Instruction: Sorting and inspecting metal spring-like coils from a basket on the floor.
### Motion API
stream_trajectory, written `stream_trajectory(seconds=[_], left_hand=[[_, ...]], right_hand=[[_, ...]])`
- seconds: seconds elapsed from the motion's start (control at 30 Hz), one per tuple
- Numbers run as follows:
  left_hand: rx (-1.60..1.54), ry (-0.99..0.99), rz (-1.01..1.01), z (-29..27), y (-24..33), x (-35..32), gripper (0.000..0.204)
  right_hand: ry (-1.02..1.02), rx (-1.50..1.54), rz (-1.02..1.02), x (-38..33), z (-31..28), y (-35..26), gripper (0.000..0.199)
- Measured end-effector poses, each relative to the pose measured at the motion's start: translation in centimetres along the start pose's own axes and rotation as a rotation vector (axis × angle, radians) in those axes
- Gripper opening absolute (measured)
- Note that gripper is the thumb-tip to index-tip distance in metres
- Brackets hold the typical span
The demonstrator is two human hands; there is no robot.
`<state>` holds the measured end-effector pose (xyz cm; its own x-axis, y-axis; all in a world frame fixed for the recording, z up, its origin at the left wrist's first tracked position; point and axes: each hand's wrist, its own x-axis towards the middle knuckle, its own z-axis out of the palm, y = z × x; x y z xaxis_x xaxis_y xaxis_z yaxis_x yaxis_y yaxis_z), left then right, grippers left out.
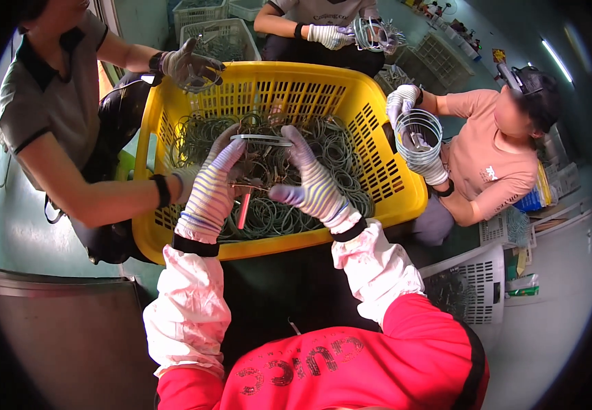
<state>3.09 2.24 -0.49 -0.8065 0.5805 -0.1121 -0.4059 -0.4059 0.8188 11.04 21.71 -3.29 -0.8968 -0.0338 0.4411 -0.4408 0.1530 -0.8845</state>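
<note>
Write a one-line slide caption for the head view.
Two gloved hands, left hand and right hand, hold a wire ring over a yellow basket of rings, with three co-workers around.

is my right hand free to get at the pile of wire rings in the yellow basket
Probably yes: the right hand already hovers over the wire rings inside the yellow basket, though it shares a ring bundle with the left hand.
</note>
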Motion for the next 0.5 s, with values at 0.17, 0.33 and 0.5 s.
stream_trajectory(seconds=[0.17,0.33,0.5], left_hand=[[-0.251,0.044,-0.078,-0.6,-0.8,-0.2,0.055],[-0.274,0.113,-0.082,-0.5,-0.8,0.1,0.068],[-0.315,0.254,-0.083,-0.6,-1.6,0.7,0.077]], right_hand=[[-0.013,-0.116,-0.013,-0.4,0.8,0.1,0.116],[-0.039,-0.479,-0.198,0.0,0.5,-0.6,0.12],[-0.043,-0.515,-0.191,-0.1,1.0,-1.5,0.094]])
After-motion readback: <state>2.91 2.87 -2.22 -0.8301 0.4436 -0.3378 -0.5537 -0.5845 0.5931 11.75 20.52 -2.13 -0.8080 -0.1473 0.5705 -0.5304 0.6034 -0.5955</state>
